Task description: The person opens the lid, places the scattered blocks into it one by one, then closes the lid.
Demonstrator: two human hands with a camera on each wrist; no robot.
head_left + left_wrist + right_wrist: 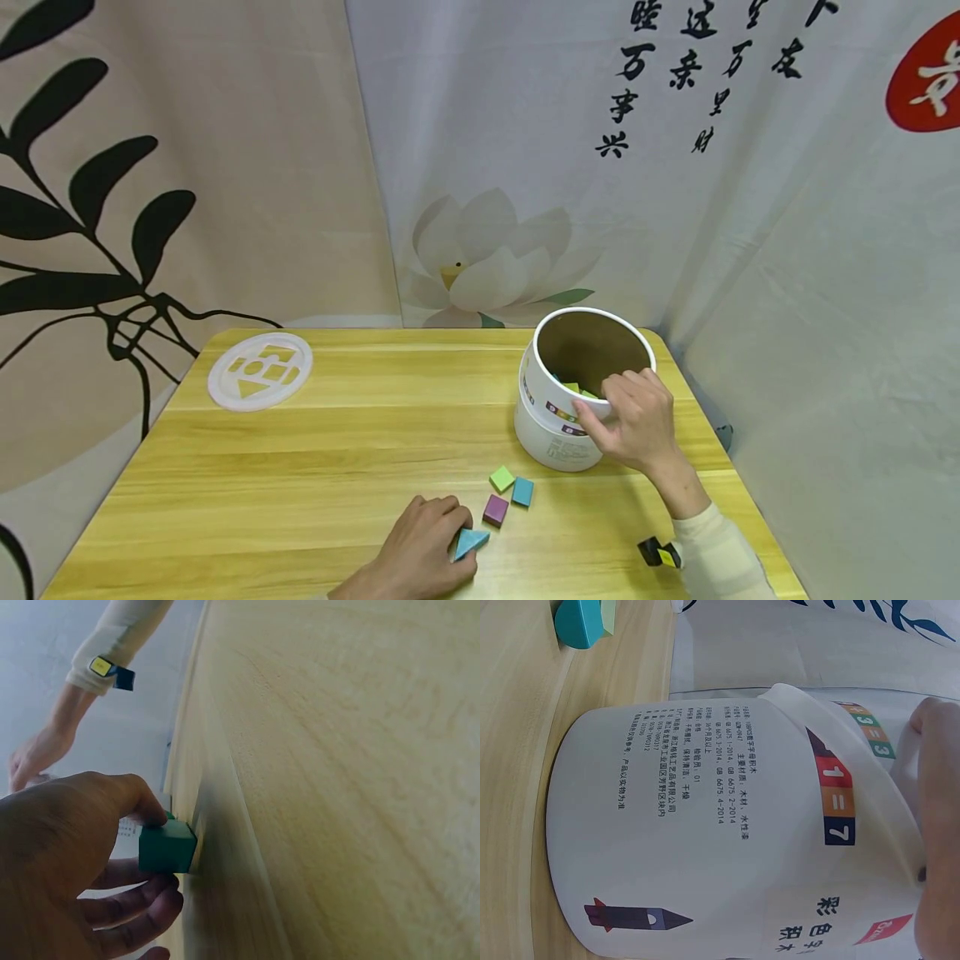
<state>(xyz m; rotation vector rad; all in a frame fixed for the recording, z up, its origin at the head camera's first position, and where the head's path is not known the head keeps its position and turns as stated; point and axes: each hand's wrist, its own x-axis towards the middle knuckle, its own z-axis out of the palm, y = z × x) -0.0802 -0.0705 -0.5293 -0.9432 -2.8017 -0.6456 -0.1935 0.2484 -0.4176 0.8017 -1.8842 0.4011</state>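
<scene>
My left hand (420, 550) pinches a blue triangular block (470, 543) between thumb and fingers, low on the table. The same block (167, 847) looks teal in the left wrist view, with the thumb and fingertips on opposite sides of it. Just beyond it lie a purple block (495, 510), a blue block (522, 492) and a green block (502, 478). My right hand (633, 421) grips the near rim of a white bucket (558, 450), its thumb on the outside. Some green blocks (573, 388) show inside the bucket; the rest of its contents are hidden.
A white round lid (222, 382) with cut-out shapes lies at the table's far left. The bucket stands by the right edge of the wooden table (315, 492). Printed cloth (487, 167) hangs behind and to the right.
</scene>
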